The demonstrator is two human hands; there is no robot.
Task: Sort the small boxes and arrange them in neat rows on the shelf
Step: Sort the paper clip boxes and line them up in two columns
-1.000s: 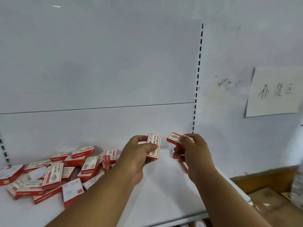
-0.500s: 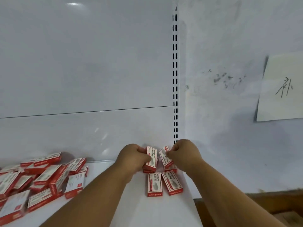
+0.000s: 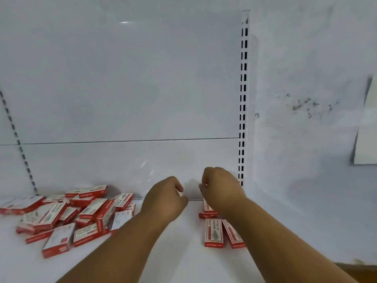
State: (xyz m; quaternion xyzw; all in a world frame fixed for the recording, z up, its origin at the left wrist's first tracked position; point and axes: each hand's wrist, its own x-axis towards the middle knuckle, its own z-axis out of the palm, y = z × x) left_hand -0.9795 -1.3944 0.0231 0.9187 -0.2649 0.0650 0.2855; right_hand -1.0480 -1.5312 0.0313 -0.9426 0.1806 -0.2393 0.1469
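My left hand (image 3: 165,199) hovers curled over the white shelf (image 3: 183,252) near the back wall. A small pale edge shows at its fingertips; I cannot tell whether that is a box. My right hand (image 3: 222,188) is curled just to the right, nothing visible in it, above a short stack of red-and-white boxes (image 3: 207,210) in the back right corner. In front of the stack, two boxes lie flat side by side: one (image 3: 214,232) and its right neighbour (image 3: 232,234). A loose pile of the same boxes (image 3: 81,213) covers the shelf's left side.
A slotted upright (image 3: 243,99) marks the shelf's right end, with the white back panel (image 3: 122,88) to its left. A paper sheet (image 3: 367,129) hangs on the wall at far right. Bare shelf lies between the pile and the arranged boxes.
Both hands carried a box to the back right corner. The two boxes no longer show in my fingers, and my left hand has drawn a little left of the stack.
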